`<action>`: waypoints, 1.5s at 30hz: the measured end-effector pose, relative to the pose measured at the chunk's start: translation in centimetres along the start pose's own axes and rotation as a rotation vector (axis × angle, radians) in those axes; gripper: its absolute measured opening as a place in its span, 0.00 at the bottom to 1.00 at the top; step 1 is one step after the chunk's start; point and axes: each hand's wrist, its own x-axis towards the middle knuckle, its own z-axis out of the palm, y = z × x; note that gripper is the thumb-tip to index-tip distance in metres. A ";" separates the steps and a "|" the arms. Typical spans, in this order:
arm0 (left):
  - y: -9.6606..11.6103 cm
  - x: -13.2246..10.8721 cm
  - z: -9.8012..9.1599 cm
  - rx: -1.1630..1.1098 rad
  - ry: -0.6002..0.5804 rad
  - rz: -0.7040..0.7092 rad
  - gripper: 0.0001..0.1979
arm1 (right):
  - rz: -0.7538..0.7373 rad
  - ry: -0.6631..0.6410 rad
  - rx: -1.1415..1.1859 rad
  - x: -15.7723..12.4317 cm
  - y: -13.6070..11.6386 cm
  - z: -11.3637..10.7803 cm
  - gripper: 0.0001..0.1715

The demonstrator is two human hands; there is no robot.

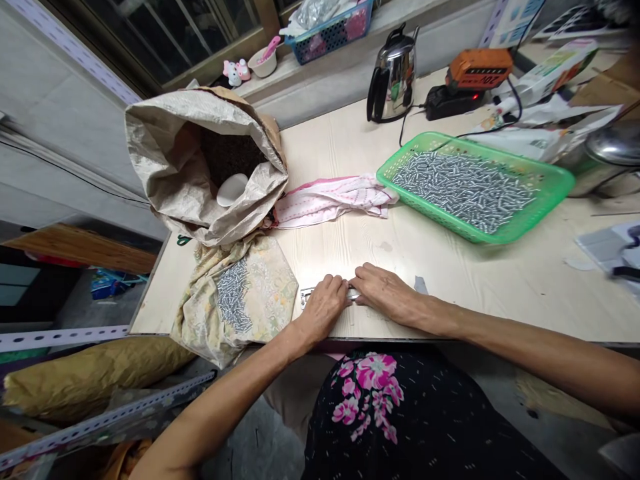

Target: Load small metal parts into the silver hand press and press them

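A narrow slotted metal piece [305, 297] lies on the table near its front edge, mostly covered by my hands. My left hand [324, 305] is closed over its middle, and the slotted end pokes out on the left. At the other end, my right hand [383, 292] pinches the metal, with its fingers close to those of my left. The exact kind of the piece is hidden by my fingers. Just left of my left hand, a pile of small silver metal pins [234, 297] rests on a floral cloth [273, 273].
A green basket [553, 180] full of similar pins stands at the right. A large open sack [150, 143] with a white bowl [233, 190] inside is at the left. Between them lies a pink-white towel [333, 200]. Behind are a kettle [395, 77] and an orange battery [479, 69] on a charger.
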 end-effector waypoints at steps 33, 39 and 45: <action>4.5 -2.3 3.2 -0.516 0.262 0.017 0.26 | -0.321 -0.117 -0.031 6.6 -0.2 -1.4 0.07; 4.6 -2.6 4.1 -0.461 0.176 -0.038 0.25 | -0.535 -0.213 0.073 8.2 -3.3 1.2 0.09; 5.0 -2.5 4.5 -0.371 0.190 -0.002 0.24 | -0.345 -0.237 0.178 10.6 -4.5 2.6 0.07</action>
